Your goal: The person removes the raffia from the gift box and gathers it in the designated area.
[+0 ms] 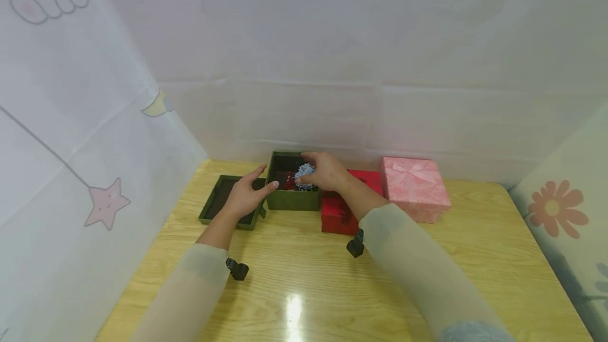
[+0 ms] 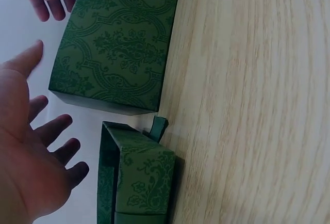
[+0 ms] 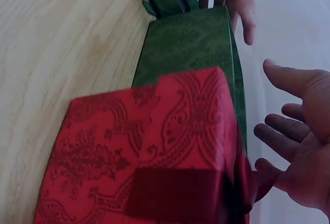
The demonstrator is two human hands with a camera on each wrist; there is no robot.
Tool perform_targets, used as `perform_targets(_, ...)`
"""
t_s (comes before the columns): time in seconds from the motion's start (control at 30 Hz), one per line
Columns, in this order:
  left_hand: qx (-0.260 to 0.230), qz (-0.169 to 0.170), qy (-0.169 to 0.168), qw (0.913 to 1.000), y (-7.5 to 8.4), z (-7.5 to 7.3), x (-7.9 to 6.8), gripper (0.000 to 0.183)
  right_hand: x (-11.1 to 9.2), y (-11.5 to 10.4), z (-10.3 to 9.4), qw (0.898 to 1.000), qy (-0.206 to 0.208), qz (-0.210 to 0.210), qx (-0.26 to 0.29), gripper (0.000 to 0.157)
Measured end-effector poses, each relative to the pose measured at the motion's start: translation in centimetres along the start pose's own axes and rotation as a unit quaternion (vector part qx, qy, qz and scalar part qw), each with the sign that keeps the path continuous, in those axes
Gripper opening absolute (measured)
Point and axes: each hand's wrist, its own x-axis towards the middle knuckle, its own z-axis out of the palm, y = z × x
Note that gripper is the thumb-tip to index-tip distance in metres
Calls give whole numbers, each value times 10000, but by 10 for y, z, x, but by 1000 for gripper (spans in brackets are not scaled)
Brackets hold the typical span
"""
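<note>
A dark green patterned box (image 1: 293, 202) stands uncovered at the back of the table. Inside it lie a light blue, textured bundle (image 1: 305, 173) and a small red item (image 1: 289, 179). My right hand (image 1: 328, 171) is over the box's right side, fingers apart; in the head view the bundle shows between thumb and fingers, while the right wrist view shows no object in the hand (image 3: 304, 131). My left hand (image 1: 244, 197) hovers at the box's left side with thumb and fingers spread, above the upturned green lid (image 1: 216, 199).
A red patterned box (image 1: 334, 215) with a ribbon sits right of the green box, under my right forearm. Farther right is a pink box (image 1: 418, 186) with a bow. The wooden table (image 1: 294, 257) is bordered by printed cloth walls (image 1: 294, 115) at the back and sides.
</note>
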Motion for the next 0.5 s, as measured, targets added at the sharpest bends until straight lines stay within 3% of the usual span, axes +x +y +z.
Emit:
perform_targets(0.33,334,271,-188,9989,2,9,9,96,14,13,-2,9995,-206,21,-258,84)
perform_targets(0.5,494,157,-261,9983,3,11,9,96,19,13,-2,9977,-267,15,-621,85)
